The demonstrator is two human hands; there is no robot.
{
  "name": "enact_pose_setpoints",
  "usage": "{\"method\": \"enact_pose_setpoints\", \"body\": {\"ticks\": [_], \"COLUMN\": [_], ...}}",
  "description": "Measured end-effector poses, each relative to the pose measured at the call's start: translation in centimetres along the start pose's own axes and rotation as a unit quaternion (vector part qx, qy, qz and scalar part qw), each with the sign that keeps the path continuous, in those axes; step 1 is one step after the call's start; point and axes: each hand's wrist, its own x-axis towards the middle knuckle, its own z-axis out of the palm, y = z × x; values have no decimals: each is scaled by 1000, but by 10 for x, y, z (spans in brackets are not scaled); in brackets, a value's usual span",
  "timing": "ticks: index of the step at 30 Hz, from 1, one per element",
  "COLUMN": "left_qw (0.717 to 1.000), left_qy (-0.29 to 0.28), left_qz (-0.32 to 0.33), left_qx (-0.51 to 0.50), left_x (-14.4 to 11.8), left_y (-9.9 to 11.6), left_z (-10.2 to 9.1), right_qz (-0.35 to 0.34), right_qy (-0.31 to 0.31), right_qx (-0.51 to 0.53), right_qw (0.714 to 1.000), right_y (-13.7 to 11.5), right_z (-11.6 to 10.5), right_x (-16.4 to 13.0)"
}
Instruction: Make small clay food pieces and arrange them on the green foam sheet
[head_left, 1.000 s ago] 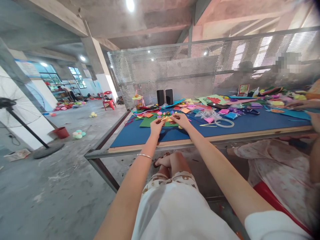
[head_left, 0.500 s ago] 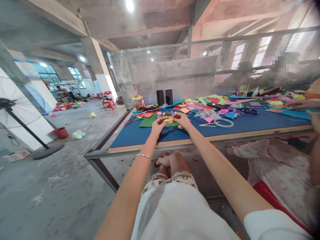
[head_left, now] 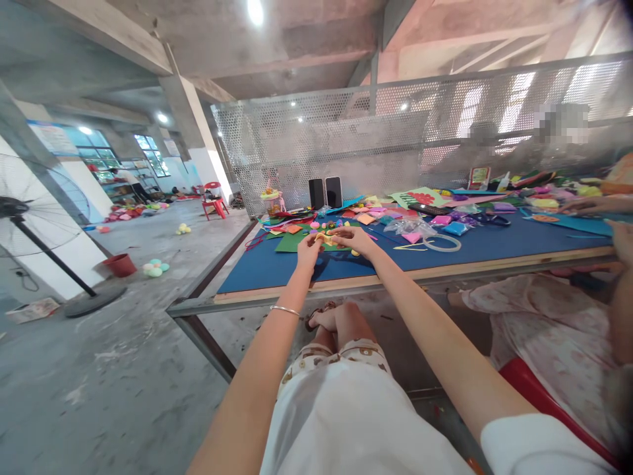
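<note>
Just over the front part of the blue tabletop point(head_left: 262, 274), my left hand point(head_left: 308, 251) and my right hand point(head_left: 358, 240) pinch a soft yellow strip that looks like modelling clay point(head_left: 327, 239). It stretches between the fingertips of both hands, partly hidden by them. Beneath and behind the hands lies a green sheet point(head_left: 287, 245) with several small coloured balls point(head_left: 315, 225) on it. A small yellow lump point(head_left: 355, 253) rests under my right hand.
Two phones point(head_left: 325, 192) stand upright against the mesh panel point(head_left: 346, 145). To the right lie clay packets point(head_left: 455, 228), a clear tape ring point(head_left: 442, 243) and coloured sheets. A co-worker's hand point(head_left: 596, 204) is at the far right. A fan point(head_left: 54, 251) stands at left.
The yellow piece has lengthened and bent between my hands. My left hand has turned slightly and moved a little left, while the rest of the table looks the same.
</note>
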Motion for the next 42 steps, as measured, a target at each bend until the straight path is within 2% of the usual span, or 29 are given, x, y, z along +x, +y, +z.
{"method": "enact_pose_setpoints", "body": {"ticks": [8,14,22,27,33,42], "left_qw": [998,997,996,997,997,998], "left_qy": [-59,-78,-74,-55,-52,-41], "left_qz": [-11,-13,15,50,49,28], "left_qx": [11,-2,-42,-11,30,42], "left_x": [-7,-9,-12,-10,-9,-8], "left_y": [3,7,13,9,6,5], "left_z": [1,2,6,7,2,3], "right_qz": [-12,-7,-18,-31,-27,-36], "right_qy": [-22,18,94,65,28,84], "right_qx": [-29,-46,-26,-23,-25,-54], "right_qw": [999,999,995,997,999,994], "right_y": [-6,-3,10,3,-4,6], "right_z": [2,2,-3,2,5,-1], "right_x": [-2,1,9,4,0,8]}}
